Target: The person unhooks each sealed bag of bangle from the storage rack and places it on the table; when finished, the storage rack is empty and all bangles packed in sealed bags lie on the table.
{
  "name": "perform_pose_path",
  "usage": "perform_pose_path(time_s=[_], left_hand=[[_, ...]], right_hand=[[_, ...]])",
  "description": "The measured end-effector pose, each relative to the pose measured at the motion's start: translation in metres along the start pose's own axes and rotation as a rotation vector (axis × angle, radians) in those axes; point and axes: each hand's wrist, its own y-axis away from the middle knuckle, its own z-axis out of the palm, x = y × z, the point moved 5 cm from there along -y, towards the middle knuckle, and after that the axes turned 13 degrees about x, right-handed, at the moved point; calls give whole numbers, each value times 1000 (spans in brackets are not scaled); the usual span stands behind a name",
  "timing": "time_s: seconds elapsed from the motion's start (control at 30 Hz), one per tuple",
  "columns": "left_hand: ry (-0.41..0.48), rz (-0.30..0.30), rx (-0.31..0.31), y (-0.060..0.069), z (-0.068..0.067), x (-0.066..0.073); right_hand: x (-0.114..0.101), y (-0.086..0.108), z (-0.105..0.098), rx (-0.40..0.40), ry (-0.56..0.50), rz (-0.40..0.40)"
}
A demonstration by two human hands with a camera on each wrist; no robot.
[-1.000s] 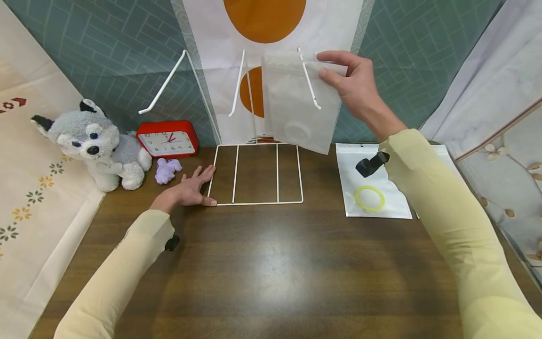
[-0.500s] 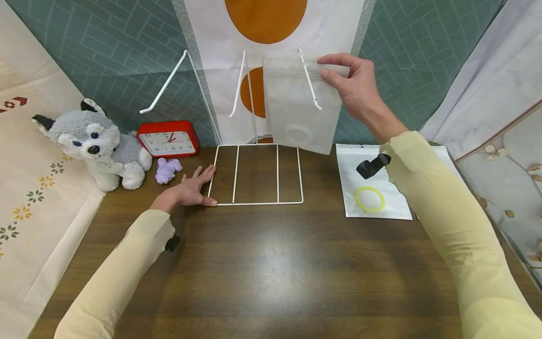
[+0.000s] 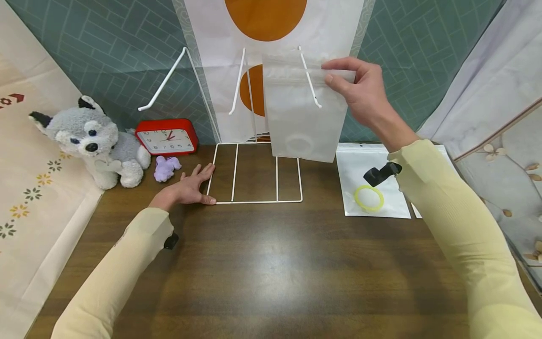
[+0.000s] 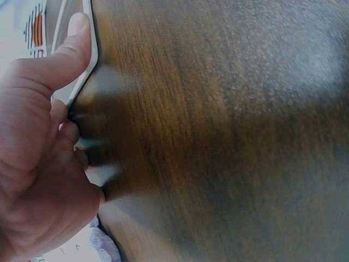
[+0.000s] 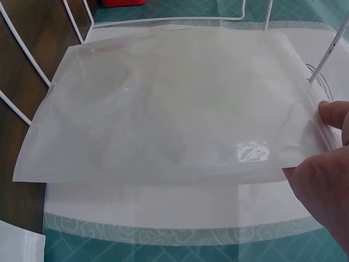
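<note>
My right hand (image 3: 360, 92) pinches the upper right edge of a translucent white zip bag (image 3: 306, 117) between thumb and fingers. A ring-shaped outline shows through the bag's lower part. The bag hangs upright at the right prong of a white wire rack (image 3: 260, 202); I cannot tell whether the prong passes through it. In the right wrist view, the bag (image 5: 180, 109) spreads across the middle, with the thumb on its edge. My left hand (image 3: 186, 188) rests at the left side of the rack's base, fingers spread. Its thumb (image 4: 73, 46) lies against the frame's front corner.
On the right lies a flat white bag (image 3: 374, 181) bearing a yellow-green ring (image 3: 369, 198), partly beneath my right forearm. At the left stand a husky plush (image 3: 91, 143), a red clock (image 3: 167, 136) and a small purple figure (image 3: 166, 168). A patterned cloth backs the brown table (image 3: 262, 273).
My right hand has moved slightly down and to the right, and the bag's lower edge has dropped with it. The left hand stays at the rack's base.
</note>
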Motion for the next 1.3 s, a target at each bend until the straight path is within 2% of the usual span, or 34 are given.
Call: perform_pose_path(time_s=[0.23, 0.53, 0.77, 1.07, 1.3], left_hand=[[-6, 4, -3, 0, 1, -1], [-2, -1, -8, -1, 0, -3], [-3, -17, -19, -1, 1, -4], [-5, -10, -13, 2, -2, -1], [-8, -11, -15, 1, -1, 0]], right_hand=[[-4, 10, -4, -9, 27, -15], [-6, 21, -8, -41, -127, 0], [-8, 30, -9, -47, -150, 13], [-13, 38, -11, -57, -202, 11], [-16, 46, -14, -69, -203, 17]])
